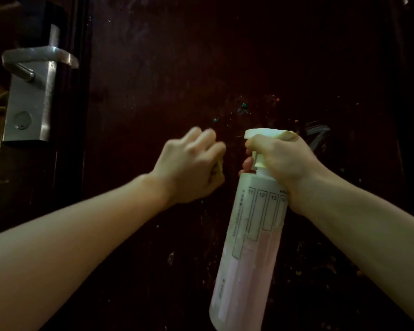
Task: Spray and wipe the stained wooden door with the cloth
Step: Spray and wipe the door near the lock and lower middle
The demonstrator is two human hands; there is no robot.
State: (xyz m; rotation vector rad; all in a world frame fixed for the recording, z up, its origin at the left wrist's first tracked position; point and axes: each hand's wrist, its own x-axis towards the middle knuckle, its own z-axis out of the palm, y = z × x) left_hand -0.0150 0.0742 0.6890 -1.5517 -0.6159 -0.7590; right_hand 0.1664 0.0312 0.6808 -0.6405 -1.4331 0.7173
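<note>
The dark brown wooden door fills the view, with green and orange specks and pale smears around its middle right. My left hand is curled around a small yellowish cloth, mostly hidden in the fist, held against the door just left of the stains. My right hand grips the neck of a white spray bottle with pinkish liquid, fingers on the trigger; the nozzle points at the door beside the left hand.
A silver lever handle on a metal lock plate is mounted at the door's left edge. More specks and scuffs dot the lower right part of the door.
</note>
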